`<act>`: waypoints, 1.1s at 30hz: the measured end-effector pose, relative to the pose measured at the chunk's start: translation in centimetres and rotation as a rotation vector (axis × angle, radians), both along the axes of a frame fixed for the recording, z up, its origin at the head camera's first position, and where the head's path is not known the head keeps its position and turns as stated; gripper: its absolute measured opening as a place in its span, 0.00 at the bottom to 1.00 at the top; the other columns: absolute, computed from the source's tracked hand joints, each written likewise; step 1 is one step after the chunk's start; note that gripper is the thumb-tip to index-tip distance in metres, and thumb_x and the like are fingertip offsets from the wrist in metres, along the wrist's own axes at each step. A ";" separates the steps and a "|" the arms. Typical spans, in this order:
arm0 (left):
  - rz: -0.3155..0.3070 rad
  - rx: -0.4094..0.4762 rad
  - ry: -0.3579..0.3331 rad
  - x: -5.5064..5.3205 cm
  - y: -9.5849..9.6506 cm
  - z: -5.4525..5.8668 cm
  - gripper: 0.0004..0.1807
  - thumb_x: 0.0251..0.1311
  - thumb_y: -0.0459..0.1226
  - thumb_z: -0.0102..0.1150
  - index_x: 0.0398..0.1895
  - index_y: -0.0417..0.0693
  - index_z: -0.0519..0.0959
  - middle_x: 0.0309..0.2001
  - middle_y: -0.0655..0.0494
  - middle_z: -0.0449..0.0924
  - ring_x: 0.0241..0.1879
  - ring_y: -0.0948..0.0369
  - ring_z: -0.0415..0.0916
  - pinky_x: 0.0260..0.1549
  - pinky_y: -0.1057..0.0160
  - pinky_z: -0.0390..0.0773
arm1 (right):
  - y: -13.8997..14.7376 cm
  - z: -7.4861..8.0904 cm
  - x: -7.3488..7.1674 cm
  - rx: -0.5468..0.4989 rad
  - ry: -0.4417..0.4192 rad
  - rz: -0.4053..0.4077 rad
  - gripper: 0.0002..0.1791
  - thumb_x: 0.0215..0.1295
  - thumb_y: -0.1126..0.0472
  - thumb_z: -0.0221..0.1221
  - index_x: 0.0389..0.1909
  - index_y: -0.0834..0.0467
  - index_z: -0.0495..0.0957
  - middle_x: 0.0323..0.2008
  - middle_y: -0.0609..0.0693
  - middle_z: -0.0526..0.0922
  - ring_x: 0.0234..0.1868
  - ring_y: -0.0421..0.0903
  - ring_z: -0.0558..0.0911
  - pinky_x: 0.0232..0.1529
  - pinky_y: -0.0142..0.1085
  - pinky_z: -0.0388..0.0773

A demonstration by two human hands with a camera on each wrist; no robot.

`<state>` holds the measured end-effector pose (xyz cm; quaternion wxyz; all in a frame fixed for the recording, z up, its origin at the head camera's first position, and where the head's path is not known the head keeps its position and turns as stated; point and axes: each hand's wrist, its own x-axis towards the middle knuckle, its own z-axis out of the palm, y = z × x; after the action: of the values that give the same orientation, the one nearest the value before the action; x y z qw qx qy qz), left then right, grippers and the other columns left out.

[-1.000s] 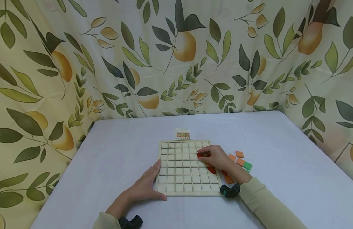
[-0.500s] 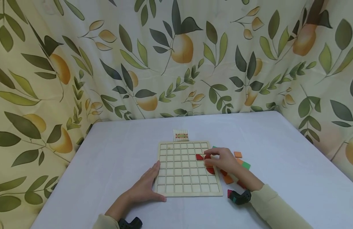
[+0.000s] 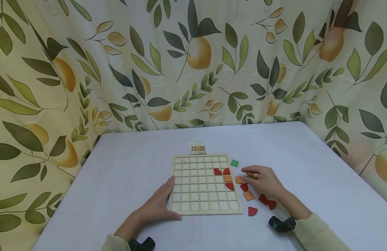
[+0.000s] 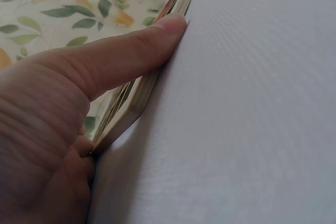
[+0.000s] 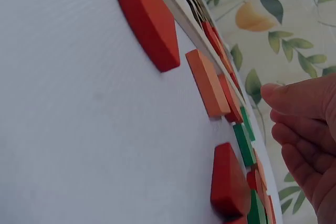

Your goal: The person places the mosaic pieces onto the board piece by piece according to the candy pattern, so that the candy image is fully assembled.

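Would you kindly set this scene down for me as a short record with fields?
Surface: white-covered table
Board: pale wooden gridded board, lying flat
On board: three red rounded pieces and one orange square piece, toward the right edge
Loose pieces: red, orange and green, right of the board
Card: small printed card, beyond the far edge
Left hand: against the board's left and near edges
Right hand: at the loose pieces; contact unclear

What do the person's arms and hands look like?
Both arms have plain, pale greenish sleeves: left sleeve, right sleeve. Each wrist carries a black, bent gadget, left gadget and right gadget. The left fingers and right fingers wear no gloves.
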<state>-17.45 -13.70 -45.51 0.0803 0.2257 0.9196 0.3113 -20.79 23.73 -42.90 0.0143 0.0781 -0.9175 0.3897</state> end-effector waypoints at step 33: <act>0.000 -0.002 0.001 -0.2 0.0 -0.2 0.74 0.25 0.67 0.68 0.72 0.41 0.39 0.72 0.50 0.38 0.70 0.57 0.37 0.65 0.52 0.42 | 5.7 -0.2 2.2 0.144 0.050 -0.089 0.20 0.55 0.59 0.65 0.49 0.61 0.79 0.47 0.60 0.79 0.53 0.61 0.71 0.45 0.55 0.74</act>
<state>-17.65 -13.72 -45.76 0.0801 0.2260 0.9199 0.3104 -18.55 29.44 -43.13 0.0490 0.0478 -0.9450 0.3198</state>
